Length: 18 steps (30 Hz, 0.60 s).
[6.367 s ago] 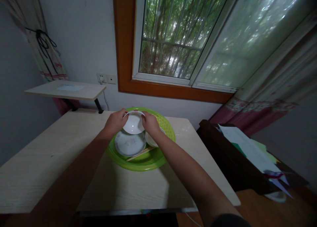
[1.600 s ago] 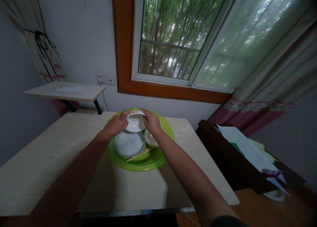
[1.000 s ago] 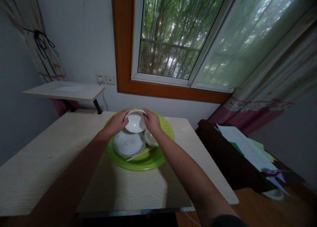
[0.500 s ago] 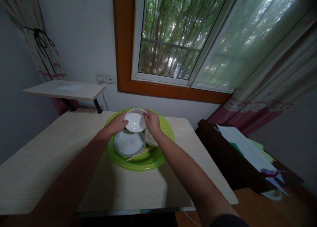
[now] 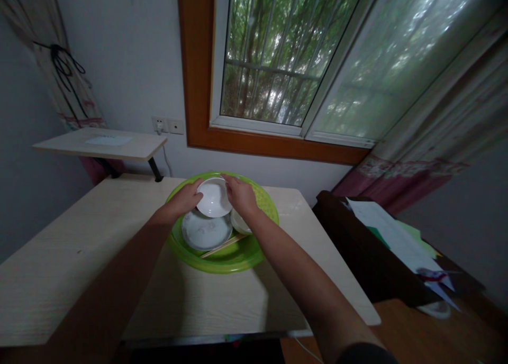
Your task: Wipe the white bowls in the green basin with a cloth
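A white bowl is at the back of a green plastic basin, its inside tilted toward me. My left hand grips its left rim, thumb on the near side. On the right, my right hand has its fingers around the far right part of the same rim. Just in front of the bowl lies a pale plate with a faint pattern. A second white bowl sits partly hidden under my right wrist. A pair of chopsticks rests slantwise in front of the plate.
The basin stands on a light wooden table. A small raised shelf with a paper on it is at the back left. Beyond the table's right edge, papers lie on a dark piece of furniture. A window is ahead.
The bowl has tipped more toward me and shifted slightly down and left. My right fingers have slid along its far rim. The plate and chopsticks stay put in the basin.
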### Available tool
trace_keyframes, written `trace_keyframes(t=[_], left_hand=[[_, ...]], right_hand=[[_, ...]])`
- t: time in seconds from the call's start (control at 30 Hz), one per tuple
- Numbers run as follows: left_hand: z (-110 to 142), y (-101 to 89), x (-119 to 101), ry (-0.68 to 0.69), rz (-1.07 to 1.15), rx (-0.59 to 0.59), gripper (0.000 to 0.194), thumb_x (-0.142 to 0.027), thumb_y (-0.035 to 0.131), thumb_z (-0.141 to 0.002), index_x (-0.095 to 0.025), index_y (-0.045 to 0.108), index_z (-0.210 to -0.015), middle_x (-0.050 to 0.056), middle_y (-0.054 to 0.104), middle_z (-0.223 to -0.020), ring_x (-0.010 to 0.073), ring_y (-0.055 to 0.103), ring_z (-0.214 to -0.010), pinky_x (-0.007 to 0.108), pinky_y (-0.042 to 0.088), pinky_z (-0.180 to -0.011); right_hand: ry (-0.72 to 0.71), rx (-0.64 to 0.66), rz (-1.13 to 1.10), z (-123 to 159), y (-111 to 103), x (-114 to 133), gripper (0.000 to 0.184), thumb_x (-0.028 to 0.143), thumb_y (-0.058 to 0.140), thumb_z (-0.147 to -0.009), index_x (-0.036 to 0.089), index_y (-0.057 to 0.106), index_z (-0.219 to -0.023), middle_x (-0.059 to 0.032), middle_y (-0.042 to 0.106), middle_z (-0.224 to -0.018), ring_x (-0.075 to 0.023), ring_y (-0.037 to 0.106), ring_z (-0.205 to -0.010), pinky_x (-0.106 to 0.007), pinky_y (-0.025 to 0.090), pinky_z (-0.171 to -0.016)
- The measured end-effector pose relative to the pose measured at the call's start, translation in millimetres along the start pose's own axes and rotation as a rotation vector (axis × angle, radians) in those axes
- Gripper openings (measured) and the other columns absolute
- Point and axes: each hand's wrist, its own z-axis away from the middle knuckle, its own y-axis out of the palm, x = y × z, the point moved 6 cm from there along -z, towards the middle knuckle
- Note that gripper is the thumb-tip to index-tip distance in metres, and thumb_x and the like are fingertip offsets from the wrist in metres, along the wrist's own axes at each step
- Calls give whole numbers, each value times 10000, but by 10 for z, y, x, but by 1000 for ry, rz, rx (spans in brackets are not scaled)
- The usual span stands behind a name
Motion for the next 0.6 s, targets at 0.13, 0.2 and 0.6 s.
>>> trace_keyframes(t=[0.13, 0.2, 0.6], left_hand=[[13, 21, -32, -1, -47, 83, 499, -181, 474, -776, -173, 694, -1224, 106, 773, -1094, 278, 721, -1042, 419, 570, -990], [17, 30, -57, 17, -65, 112, 507, -180, 472, -782, -169, 692, -1238, 113, 772, -1126, 283, 717, -1065, 417, 559, -1010], [6, -13, -77, 5, -142, 84, 451, -222, 490, -851, -197, 756, -1214, 106, 792, -1134, 282, 733, -1053, 403, 550, -998]], right_hand=[[-68, 42, -19, 14, -9, 54, 551, 106, 498, -987, 277, 589, -1502, -48, 702, -1419, -240, 708, -1195, -362, 558, -1052], [-97, 67, -15, 18, -13, 81, 551, 99, 507, -982, 284, 599, -1493, -35, 693, -1436, -234, 701, -1216, -359, 551, -1067], [20, 69, 1, -24, 37, 63, 372, 299, 535, -1056, 238, 707, -1380, -87, 769, -1294, -250, 747, -1131, -352, 559, -1021]])
